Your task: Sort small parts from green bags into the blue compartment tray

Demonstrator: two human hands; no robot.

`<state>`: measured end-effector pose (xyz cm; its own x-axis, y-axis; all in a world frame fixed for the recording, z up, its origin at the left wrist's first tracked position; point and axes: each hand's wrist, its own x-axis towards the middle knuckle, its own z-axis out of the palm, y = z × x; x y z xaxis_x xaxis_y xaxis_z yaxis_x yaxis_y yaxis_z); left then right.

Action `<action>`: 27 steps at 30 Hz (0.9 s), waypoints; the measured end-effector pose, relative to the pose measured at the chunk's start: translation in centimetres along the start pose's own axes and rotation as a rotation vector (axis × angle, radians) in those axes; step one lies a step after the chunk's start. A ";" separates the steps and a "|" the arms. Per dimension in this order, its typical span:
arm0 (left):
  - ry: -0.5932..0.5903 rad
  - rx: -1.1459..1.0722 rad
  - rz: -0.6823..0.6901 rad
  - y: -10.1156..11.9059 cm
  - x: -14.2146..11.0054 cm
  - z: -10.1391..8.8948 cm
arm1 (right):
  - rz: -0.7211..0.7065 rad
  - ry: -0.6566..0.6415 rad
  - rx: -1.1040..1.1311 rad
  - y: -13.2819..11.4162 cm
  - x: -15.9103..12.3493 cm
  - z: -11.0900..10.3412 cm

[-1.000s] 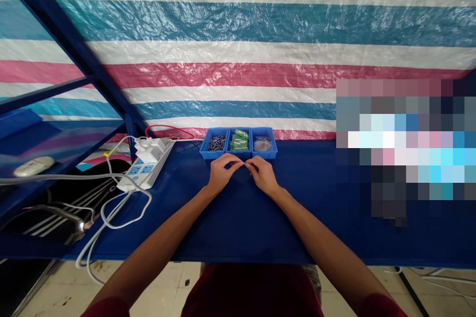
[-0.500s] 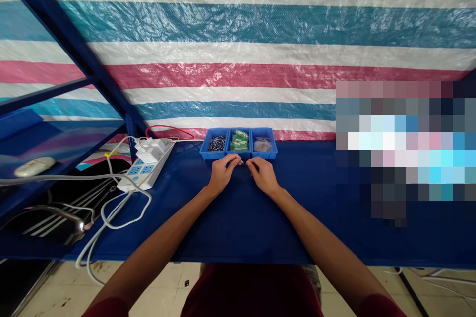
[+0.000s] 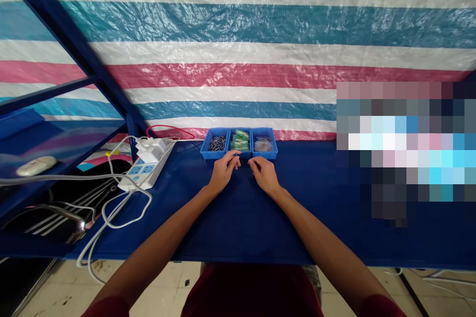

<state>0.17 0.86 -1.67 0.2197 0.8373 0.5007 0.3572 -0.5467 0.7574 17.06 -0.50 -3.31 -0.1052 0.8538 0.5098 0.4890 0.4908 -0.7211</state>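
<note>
Blue divided tray (image 3: 213,155) sits on the blue-covered table (image 3: 305,218), right ahead of my hands. My left hand (image 3: 223,173) has its fingertips (image 3: 234,156) pinched together at the tray's front wall; can't tell if anything tiny sits between them. My right hand (image 3: 265,176) is loosely curled, just beside the tray, gripping nothing I can see. Green packets (image 3: 240,140) fill the middle compartment.

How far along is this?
Done: the blue bins are set out, holding dark metal pins, green packets and a clear bag. In hand: the left hand seems to pinch something too small to tell at the bins' front; the right hand is beside it. Left: all three bins look well stocked, so probably most.
</note>
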 end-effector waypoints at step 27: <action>0.151 -0.275 -0.167 -0.7 0.5 0.2 | 0.001 -0.023 0.003 0.0 -0.1 0.0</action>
<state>0.17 1.62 -2.02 0.0349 0.9154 0.4011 0.1145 -0.4024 0.9083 17.06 -0.56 -3.35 -0.1246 0.8578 0.4987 0.4866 0.4909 -0.7227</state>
